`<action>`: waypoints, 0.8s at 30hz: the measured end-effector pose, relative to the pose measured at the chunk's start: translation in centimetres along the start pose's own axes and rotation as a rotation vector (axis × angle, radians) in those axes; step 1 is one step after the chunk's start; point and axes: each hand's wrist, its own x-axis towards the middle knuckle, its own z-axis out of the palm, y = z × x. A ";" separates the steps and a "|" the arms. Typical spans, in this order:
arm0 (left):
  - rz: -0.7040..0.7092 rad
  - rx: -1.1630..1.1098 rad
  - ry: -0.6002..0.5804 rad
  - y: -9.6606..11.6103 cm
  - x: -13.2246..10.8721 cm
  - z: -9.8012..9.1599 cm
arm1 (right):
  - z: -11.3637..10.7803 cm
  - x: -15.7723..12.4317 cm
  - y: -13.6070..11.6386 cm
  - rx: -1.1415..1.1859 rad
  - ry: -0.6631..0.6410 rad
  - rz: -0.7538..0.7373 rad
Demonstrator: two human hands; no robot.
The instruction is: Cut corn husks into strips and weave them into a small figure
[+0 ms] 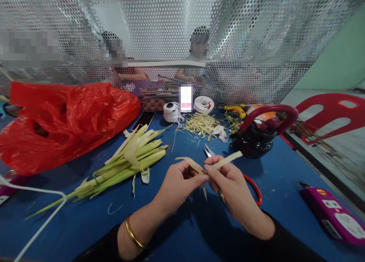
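Observation:
My left hand (179, 184) is pinched on a pale, leaf-like strip (192, 164), whose curled end sticks out to the upper left. My right hand (229, 182) holds a second pale strip (227, 160) that points up to the right. The fingertips of both hands meet where the strips come together, and a short end hangs below. Scissors with red handles (256, 189) lie on the blue table, partly hidden beneath my right hand, their blades showing above it. Left of my hands lies a bundle of green and pale stalks (137, 155).
A red plastic bag (68, 121) fills the back left. Behind my hands are a white string spool (171, 113), a tape roll (203, 104) and cut pieces (202, 124). A black pot-like object (253, 140) and a purple power strip (333, 214) stand right. People sit behind the perforated screen.

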 end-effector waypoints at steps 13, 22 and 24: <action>-0.138 -0.027 -0.106 0.0 0.0 -0.1 | -0.3 0.1 0.6 0.149 0.040 0.010; -0.185 0.000 -0.023 -0.5 0.2 -0.2 | -0.4 0.3 0.7 -0.080 0.064 -0.111; -0.184 -0.001 -0.034 -0.5 0.2 -0.3 | -0.4 0.2 0.9 -0.092 0.092 -0.117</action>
